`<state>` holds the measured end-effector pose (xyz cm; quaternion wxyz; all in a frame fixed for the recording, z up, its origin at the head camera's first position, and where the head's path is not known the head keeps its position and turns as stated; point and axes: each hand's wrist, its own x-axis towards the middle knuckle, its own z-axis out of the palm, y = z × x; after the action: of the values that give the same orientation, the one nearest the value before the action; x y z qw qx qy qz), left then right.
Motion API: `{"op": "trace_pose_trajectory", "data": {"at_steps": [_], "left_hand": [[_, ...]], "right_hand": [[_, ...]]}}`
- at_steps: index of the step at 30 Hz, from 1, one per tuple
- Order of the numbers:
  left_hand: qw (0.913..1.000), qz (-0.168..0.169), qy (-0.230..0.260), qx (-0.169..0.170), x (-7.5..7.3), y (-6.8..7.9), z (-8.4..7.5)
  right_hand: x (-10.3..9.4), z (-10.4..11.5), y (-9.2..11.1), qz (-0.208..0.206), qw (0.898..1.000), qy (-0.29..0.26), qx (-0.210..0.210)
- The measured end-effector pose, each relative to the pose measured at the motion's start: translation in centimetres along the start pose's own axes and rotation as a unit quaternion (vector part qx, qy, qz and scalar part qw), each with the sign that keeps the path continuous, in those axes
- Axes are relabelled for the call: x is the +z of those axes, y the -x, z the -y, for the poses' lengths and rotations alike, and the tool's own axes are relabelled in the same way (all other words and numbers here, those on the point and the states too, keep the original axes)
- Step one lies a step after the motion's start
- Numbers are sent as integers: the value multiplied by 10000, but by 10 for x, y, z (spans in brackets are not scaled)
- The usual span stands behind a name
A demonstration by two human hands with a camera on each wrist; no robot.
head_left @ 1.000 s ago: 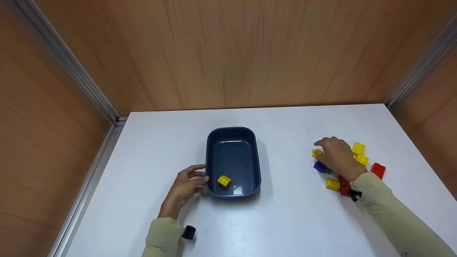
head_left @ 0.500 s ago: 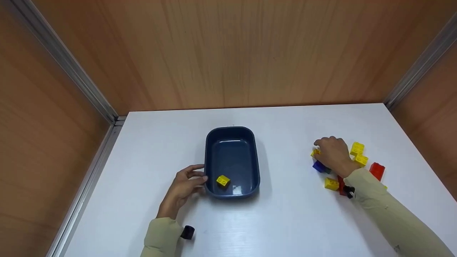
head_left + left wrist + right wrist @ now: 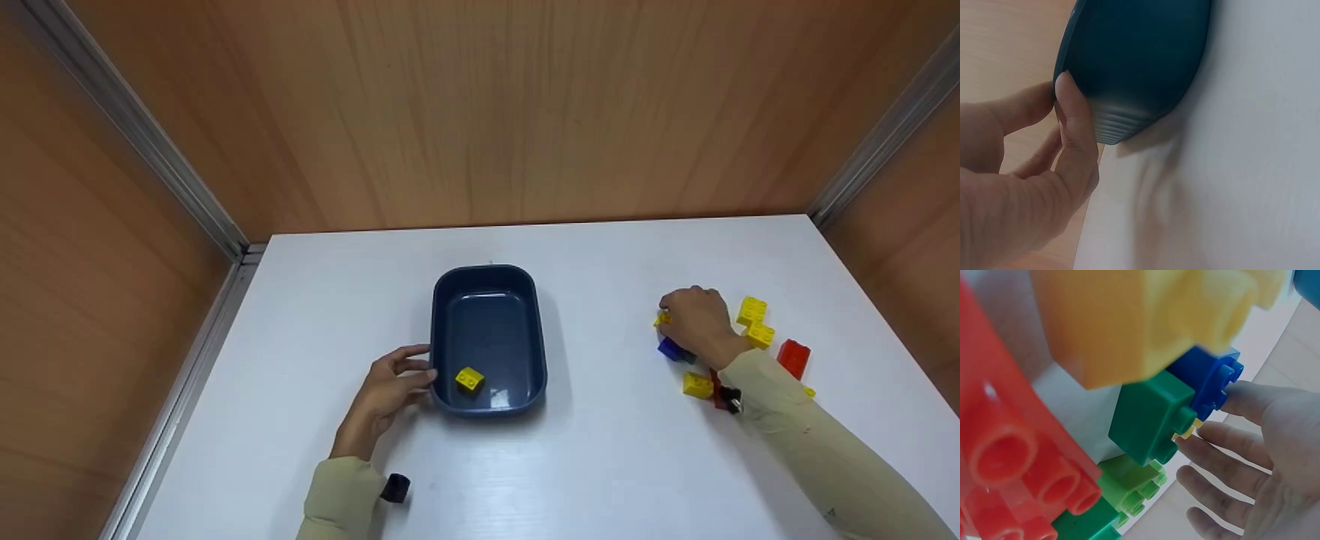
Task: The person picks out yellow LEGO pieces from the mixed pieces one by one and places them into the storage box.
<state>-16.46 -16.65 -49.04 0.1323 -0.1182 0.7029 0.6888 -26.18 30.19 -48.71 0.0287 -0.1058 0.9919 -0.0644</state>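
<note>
A dark blue tray (image 3: 489, 322) lies on the white table, with a yellow brick (image 3: 469, 380) near its lower left inside corner. My left hand (image 3: 386, 390) holds the tray's left edge; the left wrist view has thumb and index finger meeting at the rim. On the right, my right hand (image 3: 697, 321) reaches over a brick pile, its fingers bent down round another yellow brick (image 3: 662, 319), mostly covered. Beside those fingertips sit a blue brick (image 3: 1199, 377) and a dark green brick (image 3: 1151, 413). The thumb tip is partly hidden behind the blue brick.
More yellow bricks (image 3: 756, 321) lie right of that hand, with a red brick (image 3: 793, 358) nearer the sleeve. Another yellow brick (image 3: 697, 385) and a partly covered red one lie below the wrist. Light green (image 3: 1129, 481) shows low down. Wooden panels (image 3: 480, 112) enclose the table.
The right hand's index finger has bent further down and inward at the yellow brick, and the wrist has shifted slightly left. My left hand and the tray look the same.
</note>
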Motion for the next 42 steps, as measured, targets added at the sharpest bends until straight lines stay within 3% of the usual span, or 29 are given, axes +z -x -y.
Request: {"op": "trace_pose_trajectory", "data": {"at_steps": [15,23,42], "left_hand": [[9999,-49,-96,-29,1,-3,4],[10000,-24,-74,-1,1,-2,3],[9997,-110,-209,-94,1,-6,4]], "right_hand": [[4,0,0,-18,10000,-44,52],[-6,4,1,-108,9997,-223,89],[-17,34,-2,-794,9922,412,-873]]}}
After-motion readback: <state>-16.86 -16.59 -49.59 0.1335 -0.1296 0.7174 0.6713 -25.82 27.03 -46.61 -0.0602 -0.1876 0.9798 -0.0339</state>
